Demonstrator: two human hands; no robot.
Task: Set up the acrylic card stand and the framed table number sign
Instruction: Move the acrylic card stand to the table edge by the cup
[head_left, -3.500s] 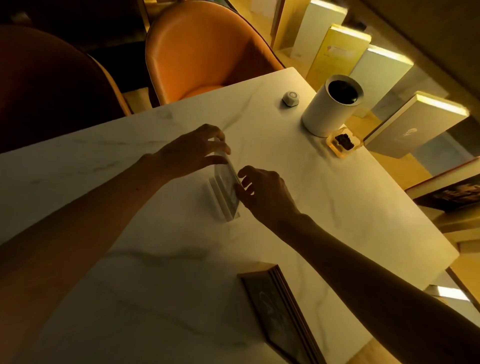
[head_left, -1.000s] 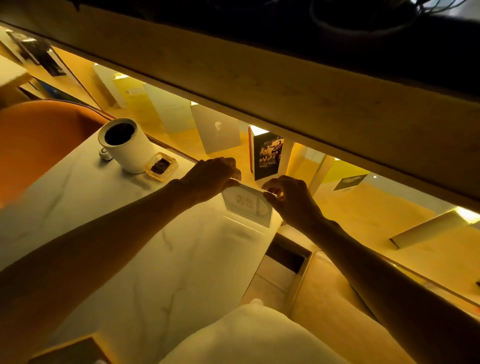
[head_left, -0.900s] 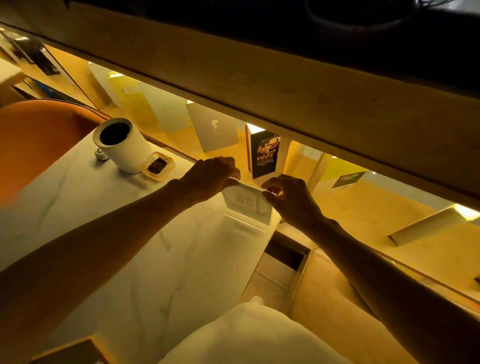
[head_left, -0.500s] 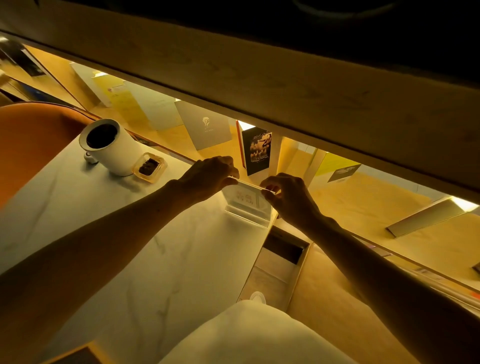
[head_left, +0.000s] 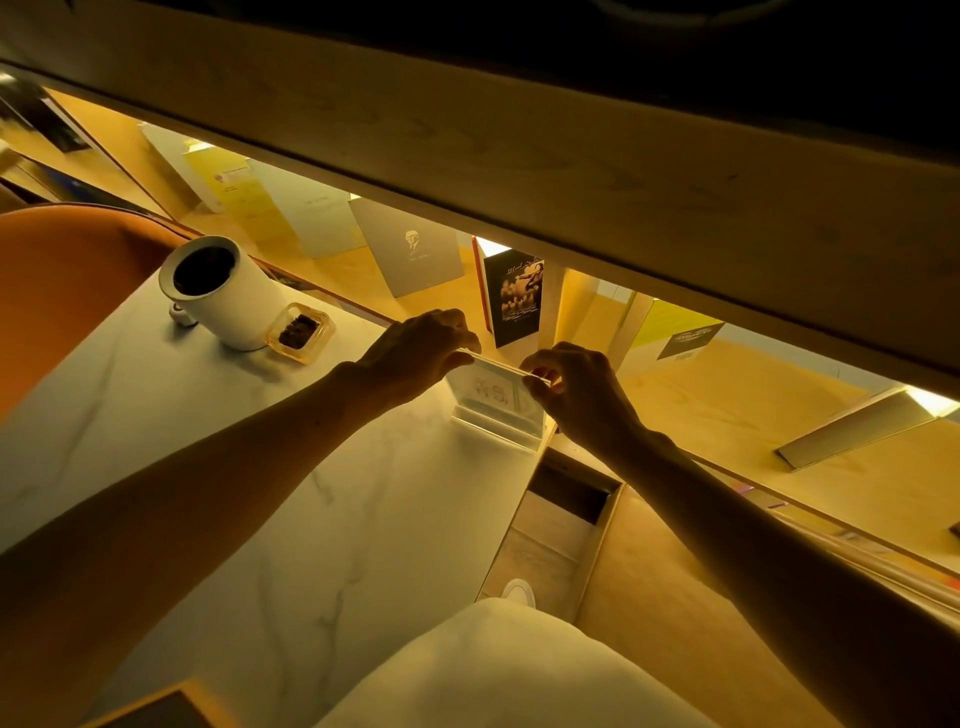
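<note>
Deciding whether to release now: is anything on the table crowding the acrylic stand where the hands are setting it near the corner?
Nothing visible does. Left hand and right hand pinch the acrylic card stand at its top; the white cylinder and small dish stand apart from it.

A white marbled worktop (head_left: 322, 519) fills the lower left of the frame, carrying a white cylinder (head_left: 221, 291), a small amber dish (head_left: 300, 332) touching it, an acrylic card stand (head_left: 496, 410) at centre, and a frame corner (head_left: 150, 709) at the bottom edge.

Card in acrylic card stand (head_left: 493, 397): I see red marks, too blurry to read.
Dark book (head_left: 514, 296): I see curly gold writing, too small to read.
Grey book (head_left: 413, 249): tiny words, unreadable.
</note>
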